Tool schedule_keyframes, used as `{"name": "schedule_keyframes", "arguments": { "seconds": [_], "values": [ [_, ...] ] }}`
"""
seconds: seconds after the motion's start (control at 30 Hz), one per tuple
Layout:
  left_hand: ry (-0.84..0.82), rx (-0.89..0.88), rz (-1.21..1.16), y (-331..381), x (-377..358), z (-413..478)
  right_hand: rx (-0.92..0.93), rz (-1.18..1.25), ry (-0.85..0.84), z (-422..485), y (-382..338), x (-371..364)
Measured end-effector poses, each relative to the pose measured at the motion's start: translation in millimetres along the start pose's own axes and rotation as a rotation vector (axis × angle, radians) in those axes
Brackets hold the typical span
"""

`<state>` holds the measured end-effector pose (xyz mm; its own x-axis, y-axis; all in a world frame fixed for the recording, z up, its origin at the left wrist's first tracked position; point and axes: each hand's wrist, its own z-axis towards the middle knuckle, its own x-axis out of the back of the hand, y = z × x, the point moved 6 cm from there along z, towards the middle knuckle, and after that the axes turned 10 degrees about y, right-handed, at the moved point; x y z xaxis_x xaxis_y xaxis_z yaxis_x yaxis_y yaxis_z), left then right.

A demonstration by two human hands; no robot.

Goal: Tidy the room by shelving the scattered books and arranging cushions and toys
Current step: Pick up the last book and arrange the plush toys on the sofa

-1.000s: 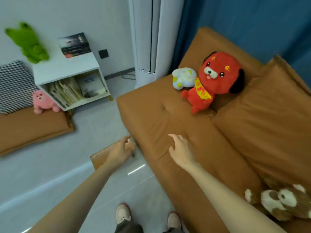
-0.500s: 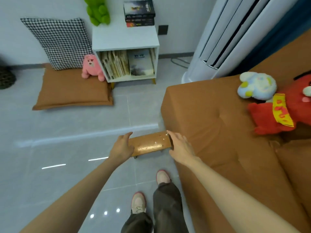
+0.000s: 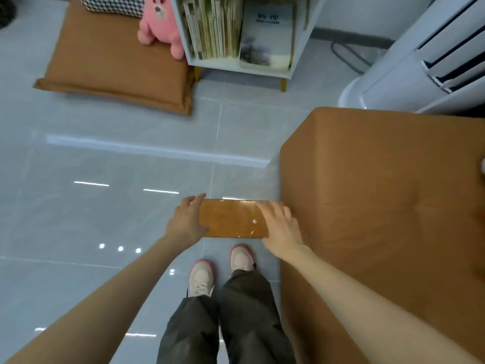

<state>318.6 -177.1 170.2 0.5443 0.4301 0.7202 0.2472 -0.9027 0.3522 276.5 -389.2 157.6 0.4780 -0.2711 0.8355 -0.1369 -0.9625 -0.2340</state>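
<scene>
One cam only, head-worn, wide-angle: looks steeply down from standing height, w/ left hand [image 3: 187,224] & right hand [image 3: 282,229] on wooden bench [image 3: 231,219] nearest; bookshelf [image 3: 236,65] at top edge.

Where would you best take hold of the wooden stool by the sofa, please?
At its two short ends, coming in from left and right. The wooden stool has a long, flat, level top, so end grips should balance it. The left hand grips the left end; the right hand rests on the end by the sofa.

Bright, even light leaves white glare streaks on the glossy floor [image 3: 105,158], with wide-angle bending at edges.
</scene>
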Motion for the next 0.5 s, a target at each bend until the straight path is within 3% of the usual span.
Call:
{"name": "schedule_keyframes", "arguments": {
  "seconds": [0.3,0.5],
  "values": [
    [-0.075,-0.185,0.421,-32,-93,71,0.057,-0.177,-0.073,67,26,-113],
    [-0.027,-0.305,0.678,-48,-135,97,0.156,-0.269,-0.046,87,28,-144]
  ]
}}
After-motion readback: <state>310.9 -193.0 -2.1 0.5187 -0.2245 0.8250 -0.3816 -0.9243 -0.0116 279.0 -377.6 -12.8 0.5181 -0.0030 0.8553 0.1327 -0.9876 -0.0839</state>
